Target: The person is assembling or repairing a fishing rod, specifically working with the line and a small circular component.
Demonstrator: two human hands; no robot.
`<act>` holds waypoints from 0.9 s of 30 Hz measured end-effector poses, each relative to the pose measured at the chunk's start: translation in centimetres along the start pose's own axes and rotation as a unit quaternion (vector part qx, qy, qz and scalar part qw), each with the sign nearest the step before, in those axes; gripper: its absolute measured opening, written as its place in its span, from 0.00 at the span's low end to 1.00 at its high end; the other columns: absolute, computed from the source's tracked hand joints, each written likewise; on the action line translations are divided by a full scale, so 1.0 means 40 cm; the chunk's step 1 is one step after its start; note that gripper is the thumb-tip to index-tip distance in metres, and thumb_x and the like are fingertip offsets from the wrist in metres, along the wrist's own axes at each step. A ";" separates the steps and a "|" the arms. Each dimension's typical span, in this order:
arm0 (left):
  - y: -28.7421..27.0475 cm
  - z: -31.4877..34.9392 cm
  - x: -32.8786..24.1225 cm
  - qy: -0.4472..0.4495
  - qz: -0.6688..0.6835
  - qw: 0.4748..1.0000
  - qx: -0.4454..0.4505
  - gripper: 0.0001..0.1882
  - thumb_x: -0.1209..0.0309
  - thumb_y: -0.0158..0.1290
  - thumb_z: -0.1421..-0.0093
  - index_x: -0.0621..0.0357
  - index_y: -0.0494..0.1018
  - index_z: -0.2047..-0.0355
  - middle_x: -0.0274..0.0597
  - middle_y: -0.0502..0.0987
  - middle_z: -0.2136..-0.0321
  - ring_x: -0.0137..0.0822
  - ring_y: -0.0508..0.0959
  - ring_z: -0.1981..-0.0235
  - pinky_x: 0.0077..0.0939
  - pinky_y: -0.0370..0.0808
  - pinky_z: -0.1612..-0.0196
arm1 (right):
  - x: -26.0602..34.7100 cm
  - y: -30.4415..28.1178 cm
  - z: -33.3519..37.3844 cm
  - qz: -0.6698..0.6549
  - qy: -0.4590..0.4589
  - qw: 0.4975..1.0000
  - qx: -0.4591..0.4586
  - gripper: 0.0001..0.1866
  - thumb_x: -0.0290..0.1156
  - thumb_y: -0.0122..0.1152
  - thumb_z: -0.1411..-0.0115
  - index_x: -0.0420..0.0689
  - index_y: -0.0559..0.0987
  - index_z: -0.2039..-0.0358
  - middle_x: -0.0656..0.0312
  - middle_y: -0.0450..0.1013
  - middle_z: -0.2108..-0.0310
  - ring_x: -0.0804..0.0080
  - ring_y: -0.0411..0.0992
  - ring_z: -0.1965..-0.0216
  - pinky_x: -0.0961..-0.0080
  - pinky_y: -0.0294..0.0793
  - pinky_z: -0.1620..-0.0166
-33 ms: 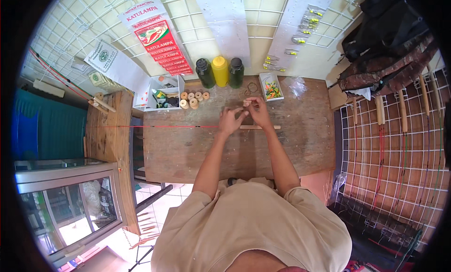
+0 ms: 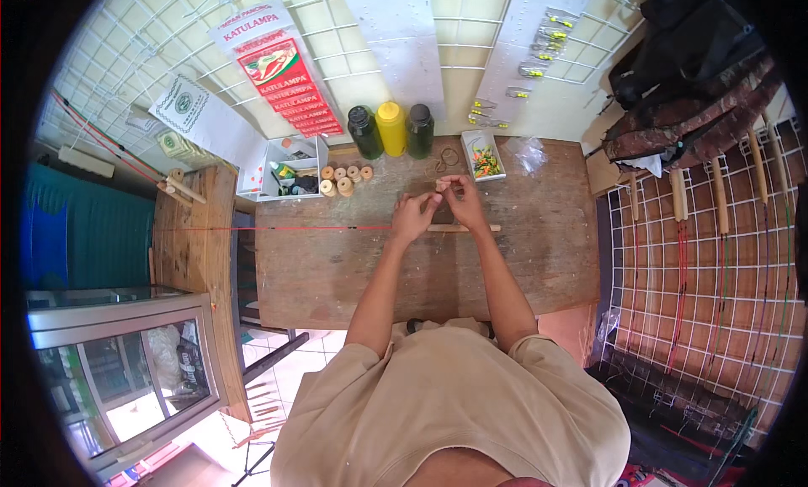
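My left hand (image 2: 412, 217) and my right hand (image 2: 464, 204) meet over the middle of the table, fingertips close together. Both hands are closed in a pinch. Something small and pale shows at the right fingertips, too small to make out; what the left fingers hold is hidden. A thin red fishing rod (image 2: 316, 228) lies crosswise beneath my hands, its wooden handle (image 2: 475, 228) emerging below my right wrist. Beyond my fingers lies a thin dark coil (image 2: 446, 159).
The wooden table (image 2: 539, 260) bears several wooden spools (image 2: 344, 186), a white divided box (image 2: 313, 163), two dark bottles, a yellow bottle (image 2: 392, 129), a white tray (image 2: 495, 172) of small colourful pieces and a clear plastic bag (image 2: 529, 154). Rods hang on the right grid (image 2: 656, 293). A glass cabinet (image 2: 126, 310) stands left.
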State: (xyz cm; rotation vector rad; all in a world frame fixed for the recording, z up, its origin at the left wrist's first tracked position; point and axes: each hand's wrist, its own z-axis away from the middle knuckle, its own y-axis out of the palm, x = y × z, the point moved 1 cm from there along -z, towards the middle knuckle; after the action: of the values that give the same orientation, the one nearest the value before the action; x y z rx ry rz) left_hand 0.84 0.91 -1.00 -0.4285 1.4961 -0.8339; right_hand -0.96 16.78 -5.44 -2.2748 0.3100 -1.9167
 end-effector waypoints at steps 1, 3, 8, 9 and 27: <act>0.006 -0.007 -0.005 -0.064 0.071 0.994 0.046 0.23 0.51 0.54 0.44 0.54 0.75 0.55 0.48 0.79 0.65 0.49 0.74 0.57 0.43 0.66 0.49 | 0.010 -0.007 0.004 0.002 0.000 1.000 -0.003 0.09 0.30 0.58 0.41 0.44 0.76 0.59 0.61 0.70 0.61 0.75 0.71 0.61 0.79 0.70 0.58; 0.019 0.000 -0.024 -0.026 0.070 0.996 0.039 0.23 0.51 0.54 0.44 0.54 0.75 0.55 0.48 0.79 0.68 0.47 0.76 0.61 0.42 0.68 0.52 | 0.030 -0.017 0.014 -0.106 0.062 0.992 -0.031 0.11 0.31 0.55 0.39 0.44 0.76 0.56 0.60 0.68 0.61 0.75 0.70 0.59 0.79 0.69 0.57; 0.017 -0.006 -0.071 -0.003 0.134 0.986 0.096 0.23 0.55 0.57 0.45 0.57 0.75 0.55 0.45 0.80 0.72 0.39 0.79 0.69 0.34 0.73 0.62 | 0.035 -0.051 0.021 -0.042 0.082 0.994 -0.058 0.14 0.34 0.51 0.36 0.45 0.75 0.52 0.58 0.65 0.58 0.72 0.69 0.59 0.76 0.69 0.57; 0.024 -0.011 -0.076 0.002 0.154 0.983 0.101 0.24 0.55 0.59 0.46 0.59 0.74 0.56 0.43 0.79 0.74 0.37 0.79 0.72 0.32 0.74 0.64 | 0.007 -0.062 0.021 -0.003 0.071 0.996 -0.047 0.15 0.35 0.50 0.36 0.47 0.75 0.51 0.58 0.64 0.57 0.73 0.68 0.60 0.78 0.69 0.58; 0.048 -0.043 -0.065 -0.008 0.114 0.993 -0.005 0.14 0.61 0.55 0.44 0.54 0.74 0.61 0.47 0.79 0.64 0.49 0.78 0.61 0.40 0.72 0.58 | 0.064 -0.106 0.021 -0.154 0.096 0.983 -0.015 0.18 0.41 0.47 0.33 0.41 0.76 0.54 0.65 0.75 0.61 0.79 0.70 0.62 0.80 0.71 0.58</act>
State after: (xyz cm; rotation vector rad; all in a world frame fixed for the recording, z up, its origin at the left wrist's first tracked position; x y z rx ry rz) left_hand -0.07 4.44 -0.70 -0.2646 1.5023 -0.6428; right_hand 0.55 20.23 -2.09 -2.2697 0.0042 -2.3023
